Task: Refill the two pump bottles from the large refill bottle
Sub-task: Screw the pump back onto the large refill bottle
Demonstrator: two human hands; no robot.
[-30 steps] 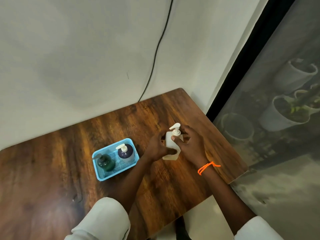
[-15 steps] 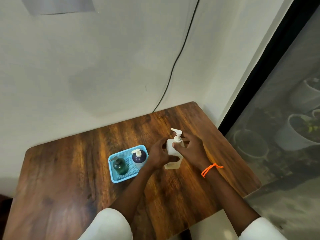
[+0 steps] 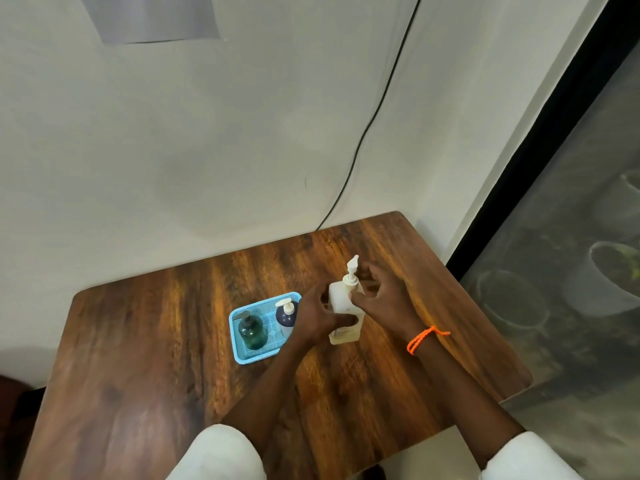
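The left hand [image 3: 313, 318] grips the handle of the white refill bottle [image 3: 343, 311], upright on the table [image 3: 156, 358], while the right hand [image 3: 382, 299] pinches its pump collar. Just left, a blue tray [image 3: 242, 355] holds two pump bottles, one green [image 3: 251, 329], one dark blue [image 3: 286, 315]; their fill levels are unclear.

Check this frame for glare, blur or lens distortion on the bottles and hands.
Head view: soft overall, warm sheen on the table by the right hand; wide-angle bend at the edges; large refill bottle, left hand and tray bottles readable but not crisp.
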